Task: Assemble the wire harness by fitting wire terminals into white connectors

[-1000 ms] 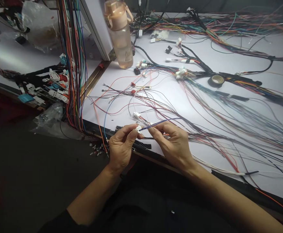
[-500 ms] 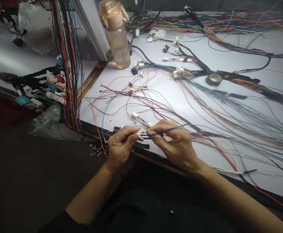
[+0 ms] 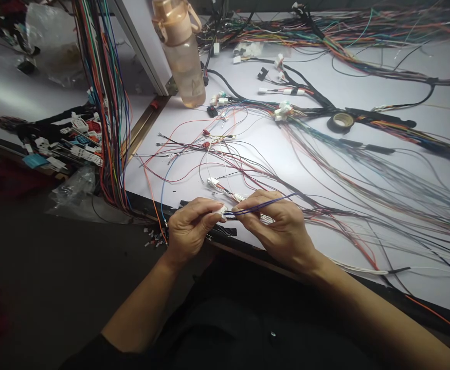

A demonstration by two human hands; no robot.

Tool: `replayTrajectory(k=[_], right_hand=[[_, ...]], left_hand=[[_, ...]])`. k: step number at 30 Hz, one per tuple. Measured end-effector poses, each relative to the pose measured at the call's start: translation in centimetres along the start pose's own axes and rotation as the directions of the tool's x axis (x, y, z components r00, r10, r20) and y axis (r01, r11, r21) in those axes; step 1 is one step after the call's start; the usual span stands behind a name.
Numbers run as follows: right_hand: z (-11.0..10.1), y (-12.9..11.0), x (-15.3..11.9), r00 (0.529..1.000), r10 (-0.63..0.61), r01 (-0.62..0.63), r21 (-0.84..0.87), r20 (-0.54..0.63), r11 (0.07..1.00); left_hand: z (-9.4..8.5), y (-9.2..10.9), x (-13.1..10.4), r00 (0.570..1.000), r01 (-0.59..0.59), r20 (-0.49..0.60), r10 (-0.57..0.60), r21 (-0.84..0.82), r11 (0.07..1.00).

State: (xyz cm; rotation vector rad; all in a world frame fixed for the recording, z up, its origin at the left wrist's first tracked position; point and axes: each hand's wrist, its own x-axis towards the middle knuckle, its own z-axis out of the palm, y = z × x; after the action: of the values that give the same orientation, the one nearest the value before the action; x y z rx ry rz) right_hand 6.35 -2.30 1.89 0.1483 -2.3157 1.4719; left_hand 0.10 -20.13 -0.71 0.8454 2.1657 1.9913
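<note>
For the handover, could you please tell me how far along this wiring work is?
The black-taped cable branch with white plastic connectors looks done. The left hand pinches a small white connector, while the right hand holds dark-blue wires at it; whether they are seated cannot be told. Apparently left: the thin orange wire and bright-blue wire, whose metal-tipped ends hang free.

Head-worn view, forward and downward.

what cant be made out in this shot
All in the head view:
- White connector: partly hidden by the left hand; its slots are too small
- Blue wires: tips not visible at the connector
- Bottle: top cut off by upper edge
- Upper-right wires: blurred
</note>
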Motion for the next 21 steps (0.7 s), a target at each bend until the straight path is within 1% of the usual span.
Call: replayTrajectory(k=[4,10,14,16,19,21], right_hand=[[-0.16,-0.07,-0.01,1.0,-0.007,0.007,0.004,0.01,1.0],[0.35,-0.05,-0.46,0.999,0.038,-0.035,0.076,-0.028,0.996],[0.36,-0.01,-0.64,0.996,0.09,-0.088,0.103,-0.018,0.991],[0.28,0.0,-0.68,0.998,0.064,-0.062,0.08,-0.029,0.995],[0.31,-0.02,-0.77,0.998,-0.034,0.034,-0.007,-0.061,0.999],[0.43,-0.06,-0.89,0.995,-0.063,0.06,-0.041,-0.083,0.997]], left_hand=[[-0.03,-0.13,0.01,1.0,-0.021,0.023,0.021,-0.016,1.0],[-0.38,-0.4,0.24,0.994,-0.091,0.066,0.09,0.004,0.996],[-0.42,-0.46,0.31,0.99,-0.11,0.084,0.11,0.005,0.994],[-0.38,-0.45,0.34,0.989,-0.118,0.086,0.117,0.007,0.993],[-0.35,-0.43,0.36,0.988,-0.121,0.092,0.12,0.011,0.993],[-0.35,-0.43,0.37,0.989,-0.115,0.092,0.113,0.011,0.993]])
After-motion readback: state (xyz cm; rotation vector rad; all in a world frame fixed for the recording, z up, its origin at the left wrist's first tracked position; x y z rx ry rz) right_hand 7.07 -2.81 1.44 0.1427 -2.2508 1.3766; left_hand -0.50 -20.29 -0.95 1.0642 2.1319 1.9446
